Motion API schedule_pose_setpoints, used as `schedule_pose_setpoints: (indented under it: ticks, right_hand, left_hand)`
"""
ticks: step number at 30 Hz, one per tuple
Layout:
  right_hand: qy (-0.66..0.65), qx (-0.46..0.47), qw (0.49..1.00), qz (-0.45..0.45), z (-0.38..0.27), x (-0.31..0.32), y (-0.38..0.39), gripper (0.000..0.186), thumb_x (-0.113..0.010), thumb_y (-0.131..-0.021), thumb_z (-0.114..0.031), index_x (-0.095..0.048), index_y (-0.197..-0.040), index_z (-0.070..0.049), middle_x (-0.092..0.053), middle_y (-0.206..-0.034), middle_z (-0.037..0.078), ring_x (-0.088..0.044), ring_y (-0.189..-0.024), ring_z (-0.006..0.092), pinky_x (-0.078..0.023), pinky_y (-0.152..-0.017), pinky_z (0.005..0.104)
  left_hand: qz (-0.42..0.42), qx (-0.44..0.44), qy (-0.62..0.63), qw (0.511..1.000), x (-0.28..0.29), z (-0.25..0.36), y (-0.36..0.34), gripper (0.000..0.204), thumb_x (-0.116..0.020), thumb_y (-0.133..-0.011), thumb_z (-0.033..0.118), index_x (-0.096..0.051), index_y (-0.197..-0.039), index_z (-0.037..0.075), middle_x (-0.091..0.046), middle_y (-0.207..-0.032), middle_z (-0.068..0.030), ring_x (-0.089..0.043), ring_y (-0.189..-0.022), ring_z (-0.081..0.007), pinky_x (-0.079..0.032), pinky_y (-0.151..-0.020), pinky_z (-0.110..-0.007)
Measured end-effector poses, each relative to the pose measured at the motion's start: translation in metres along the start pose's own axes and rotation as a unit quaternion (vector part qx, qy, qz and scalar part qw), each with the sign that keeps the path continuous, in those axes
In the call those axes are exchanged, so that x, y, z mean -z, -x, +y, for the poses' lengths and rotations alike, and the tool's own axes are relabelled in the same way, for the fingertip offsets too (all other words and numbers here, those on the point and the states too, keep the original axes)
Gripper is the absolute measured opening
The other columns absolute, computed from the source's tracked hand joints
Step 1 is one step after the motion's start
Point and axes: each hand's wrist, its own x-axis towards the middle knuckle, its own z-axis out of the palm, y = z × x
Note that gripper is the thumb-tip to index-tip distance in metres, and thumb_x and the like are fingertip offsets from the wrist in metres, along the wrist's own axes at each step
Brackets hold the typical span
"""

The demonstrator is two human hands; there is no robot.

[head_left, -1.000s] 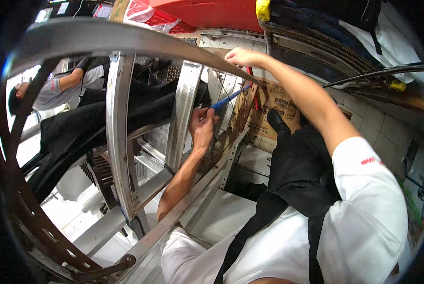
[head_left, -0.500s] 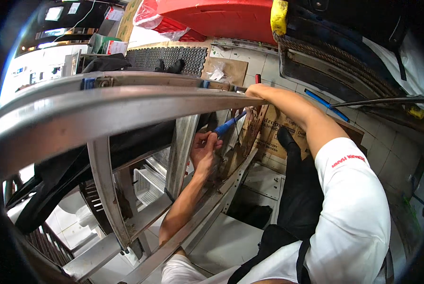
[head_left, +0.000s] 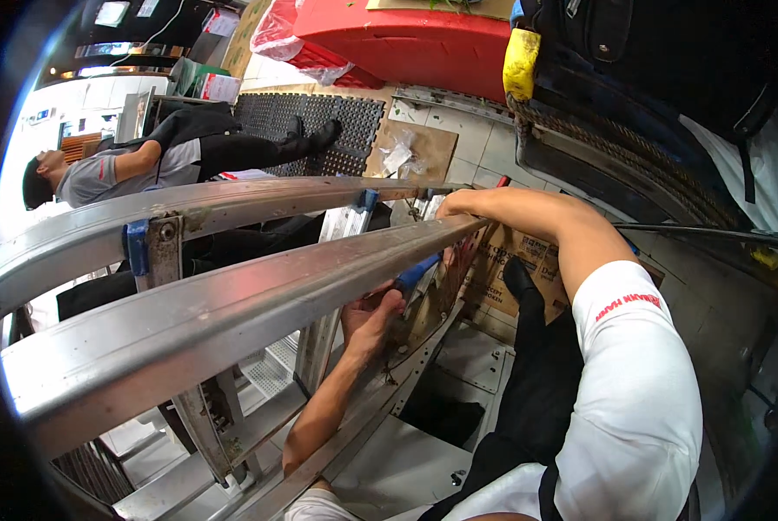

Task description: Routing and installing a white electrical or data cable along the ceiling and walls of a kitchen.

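A blue-handled tool (head_left: 417, 272) sits in the left hand (head_left: 370, 318), just below the nearer rail of an aluminium ladder (head_left: 232, 304). Only its blue grip shows, angled up and to the right; its working end is hidden behind the rail. The ladder runs across the scene from lower left to the middle, two long silvery rails side by side, scuffed and dull, with flat rungs hanging beneath them. A blue plastic fitting sits on the farther rail at the left. The right hand (head_left: 449, 204) rests at the rails' far end.
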Motion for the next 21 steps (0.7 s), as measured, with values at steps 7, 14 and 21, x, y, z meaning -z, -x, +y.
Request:
schedule_pose_setpoints:
  ticks: [7,14,21]
  right_hand:
    - [0.148,-0.15,0.977,-0.038,0.023,0.023,-0.028,0.023,-0.062,-0.081,-0.025,-0.062,-0.094,-0.006,-0.066,-0.093,0.012,-0.061,-0.083,0.0251,-0.048,-0.071,0.0386]
    - [-0.074,0.004,0.983,0.166,0.083,0.005,-0.012,0.023,-0.069,-0.083,-0.021,-0.06,-0.095,-0.003,-0.065,-0.086,0.005,-0.059,-0.075,0.0194,-0.048,-0.07,0.0364]
    - [-0.108,-0.003,0.975,0.192,0.092,-0.004,0.01,0.025,-0.067,-0.082,-0.012,-0.06,-0.104,-0.005,-0.064,-0.093,0.007,-0.058,-0.09,0.0165,-0.046,-0.078,0.0335]
  left_hand:
    - [-0.218,0.149,-0.112,0.958,0.018,0.01,0.013,0.048,-0.058,-0.095,0.025,-0.042,-0.135,0.006,-0.051,-0.128,-0.0105,-0.057,-0.109,-0.0211,-0.049,-0.089,-0.033]
    - [-0.375,0.336,-0.164,0.848,0.069,-0.019,0.073,0.048,-0.056,-0.096,0.029,-0.042,-0.136,0.008,-0.047,-0.133,-0.0064,-0.046,-0.124,-0.019,-0.035,-0.105,-0.033]
    - [-0.332,0.358,-0.167,0.857,0.084,-0.011,0.083,0.061,-0.053,-0.096,0.038,-0.031,-0.144,0.008,-0.045,-0.14,-0.0104,-0.04,-0.131,-0.0213,-0.033,-0.107,-0.036]
